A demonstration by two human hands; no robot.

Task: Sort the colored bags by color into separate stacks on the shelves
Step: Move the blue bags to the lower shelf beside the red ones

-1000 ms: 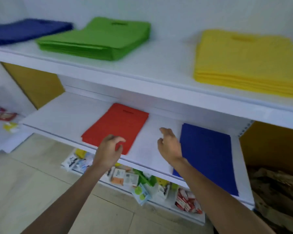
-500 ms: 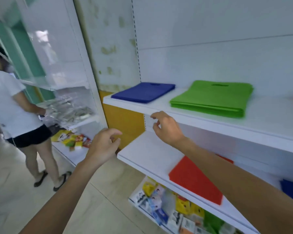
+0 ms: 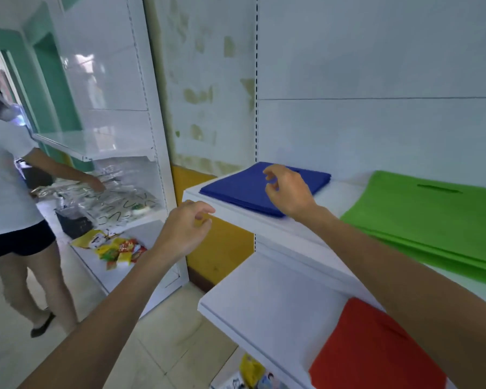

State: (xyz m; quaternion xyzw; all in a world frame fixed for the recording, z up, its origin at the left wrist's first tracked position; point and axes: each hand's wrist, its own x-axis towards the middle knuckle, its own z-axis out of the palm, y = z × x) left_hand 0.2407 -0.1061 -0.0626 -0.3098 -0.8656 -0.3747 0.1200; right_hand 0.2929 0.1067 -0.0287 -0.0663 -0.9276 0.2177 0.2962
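A stack of blue bags (image 3: pixel 244 189) lies at the left end of the upper white shelf (image 3: pixel 236 217). My right hand (image 3: pixel 288 192) hovers over the blue stack with loosely curled fingers and holds nothing. My left hand (image 3: pixel 184 228) hangs empty in front of the shelf's left corner, fingers loosely bent. A thicker stack of green bags (image 3: pixel 432 220) sits to the right on the same shelf. A red bag (image 3: pixel 376 352) lies on the lower shelf (image 3: pixel 264 304), partly behind my right forearm.
Another person (image 3: pixel 9 192) in a white shirt stands at the left, reaching into a second white shelf unit (image 3: pixel 118 175) with clear packets and snack packs (image 3: pixel 118 248). Packaged goods (image 3: pixel 253 372) lie under the lower shelf. Tiled floor fills the lower left.
My view swung left and up from the lower shelf to the upper one. Both hands rose; my right hand moved from the shelf's front edge to above the blue stack.
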